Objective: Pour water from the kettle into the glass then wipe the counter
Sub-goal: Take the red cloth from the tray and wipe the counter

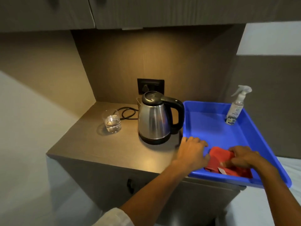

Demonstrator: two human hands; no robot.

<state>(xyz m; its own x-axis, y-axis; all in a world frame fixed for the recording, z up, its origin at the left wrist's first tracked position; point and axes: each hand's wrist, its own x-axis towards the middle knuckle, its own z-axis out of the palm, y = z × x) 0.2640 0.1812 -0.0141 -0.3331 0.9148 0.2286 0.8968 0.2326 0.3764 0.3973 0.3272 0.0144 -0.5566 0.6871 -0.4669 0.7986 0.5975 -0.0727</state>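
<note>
A steel kettle [154,121] with a black lid and handle stands upright on its base in the middle of the brown counter [97,144]. Left of it is a short clear glass [112,121] holding some water. A folded red cloth [223,160] lies in the near end of a blue tray [211,126]. My right hand [244,156] rests on the cloth with its fingers curled over the top edge. My left hand [193,152] lies flat on the tray's left rim, its fingertips touching the cloth's left edge.
A clear spray bottle [235,108] stands in the tray's far right corner. The kettle's black cord [127,112] loops behind the glass toward a wall socket [150,86]. Cabinets hang overhead. The tray overhangs the counter's right edge, above a pale surface.
</note>
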